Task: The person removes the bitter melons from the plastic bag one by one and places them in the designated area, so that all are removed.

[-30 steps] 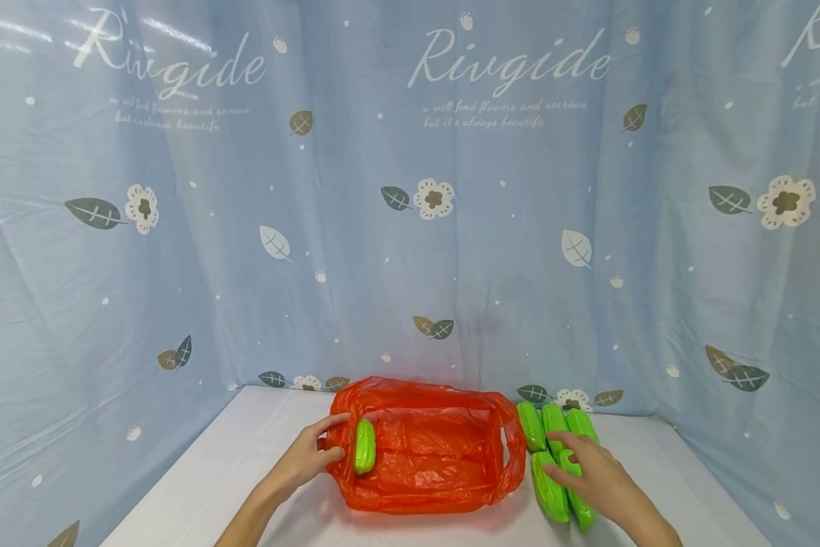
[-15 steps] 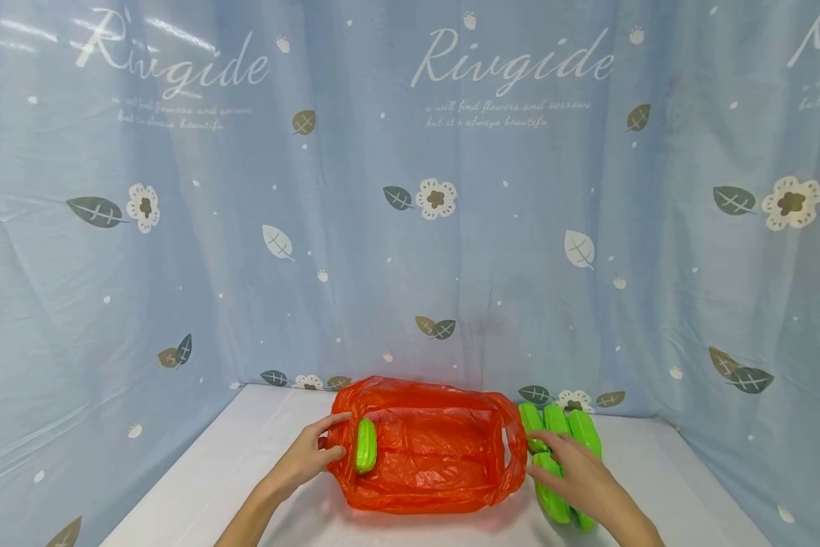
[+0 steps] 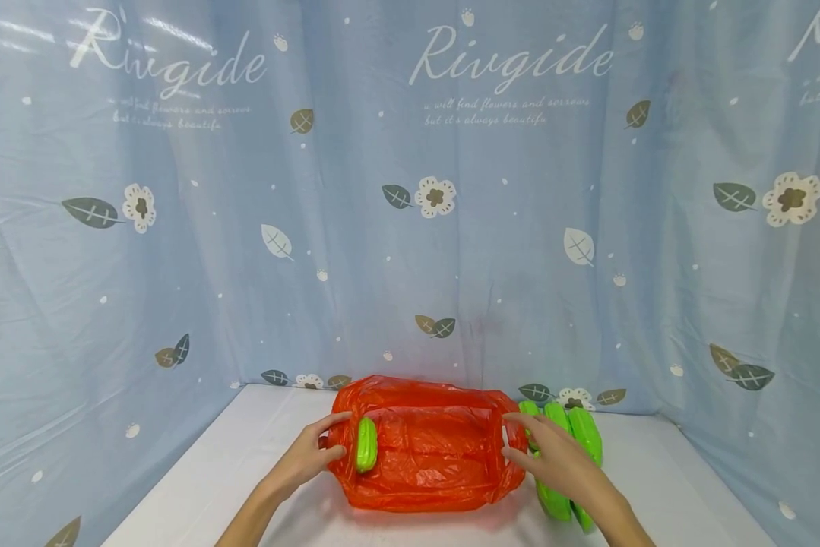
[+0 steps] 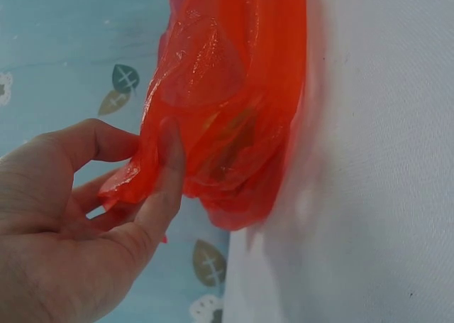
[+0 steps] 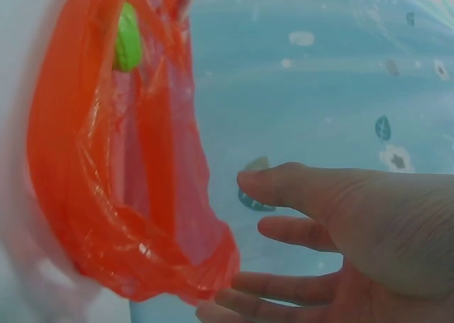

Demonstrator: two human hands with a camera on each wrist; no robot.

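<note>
A red plastic bag stands on the table with its mouth spread wide. One elongated, glossy green packet lies inside it at the left end. My left hand holds the bag's left handle end, thumb and fingers around the thin plastic in the left wrist view. My right hand hovers by the bag's right handle, fingers extended and apart with nothing between them. In the right wrist view its lower fingers come close to the bag's rim; whether they touch I cannot tell.
Several more green packets lie right of the bag, partly hidden behind my right hand. The white table ends at a blue patterned curtain, which hangs behind it and on both sides.
My right hand has moved left from above the green packets to the bag's right handle, carrying nothing. My left hand and the bag stay in place.
</note>
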